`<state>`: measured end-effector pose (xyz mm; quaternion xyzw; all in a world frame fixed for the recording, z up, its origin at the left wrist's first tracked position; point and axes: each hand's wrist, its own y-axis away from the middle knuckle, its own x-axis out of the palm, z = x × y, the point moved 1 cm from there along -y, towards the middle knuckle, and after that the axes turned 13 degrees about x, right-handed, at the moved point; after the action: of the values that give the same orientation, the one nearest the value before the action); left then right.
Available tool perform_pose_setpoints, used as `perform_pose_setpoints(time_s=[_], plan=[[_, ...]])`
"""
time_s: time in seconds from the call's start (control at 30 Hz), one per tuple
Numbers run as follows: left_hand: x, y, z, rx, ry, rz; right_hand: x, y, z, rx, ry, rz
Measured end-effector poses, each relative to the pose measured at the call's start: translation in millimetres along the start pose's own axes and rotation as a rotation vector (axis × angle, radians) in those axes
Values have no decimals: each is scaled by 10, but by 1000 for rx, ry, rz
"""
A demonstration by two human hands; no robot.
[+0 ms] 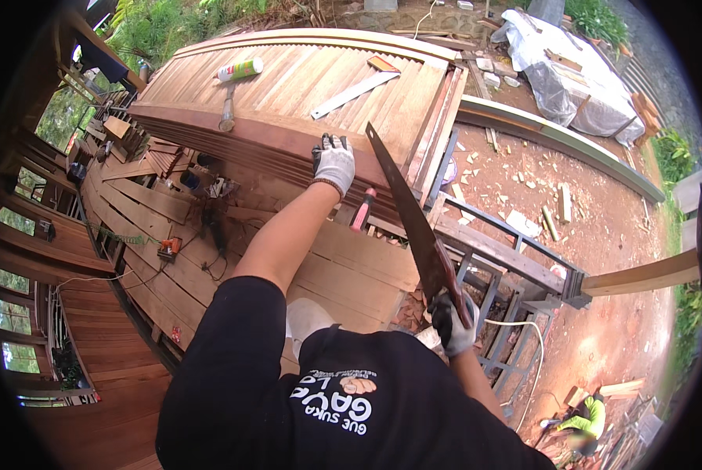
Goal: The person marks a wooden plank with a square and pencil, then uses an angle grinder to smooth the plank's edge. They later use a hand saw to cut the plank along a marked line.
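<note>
My left hand (pixel 335 163), in a pale glove with dark fingertips, has its fingers bent over the near edge of a louvred wooden panel (pixel 288 86), the top one of a stack. My right hand (pixel 452 323), gloved too, is closed round the handle of a hand saw (pixel 409 204). The long dark blade slants up and left, its tip over the panel's near right part; I cannot tell whether it touches the wood. On the panel lie a hammer (pixel 227 110), a white and green bottle (pixel 240 70) and a try square (pixel 355 92).
A chisel-like tool with a pink and black handle (pixel 363 210) is beside the stack. Power tools and an orange tool (pixel 169 249) lie on the plank floor (pixel 135 205). To the right are a metal frame (pixel 515 235), a long beam (pixel 562 145) and a person in bright yellow (pixel 590 419).
</note>
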<state>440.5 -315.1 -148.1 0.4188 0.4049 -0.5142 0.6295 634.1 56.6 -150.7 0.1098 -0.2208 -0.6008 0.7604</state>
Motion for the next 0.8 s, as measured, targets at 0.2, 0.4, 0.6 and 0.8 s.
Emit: perform_pose_setpoints(time_s=[0.2, 0.4, 0.6, 0.8], plan=[[40, -90, -92, 2, 11, -31, 288, -472, 133, -41, 89, -18], [40, 4, 10, 15, -51, -80, 242, -342, 180, -30, 33, 46], [-52, 29, -85, -3, -51, -42, -56, 223, 91, 68, 78, -39], [64, -41, -64, 16, -56, -94, 433, -703, 412, -69, 41, 91]])
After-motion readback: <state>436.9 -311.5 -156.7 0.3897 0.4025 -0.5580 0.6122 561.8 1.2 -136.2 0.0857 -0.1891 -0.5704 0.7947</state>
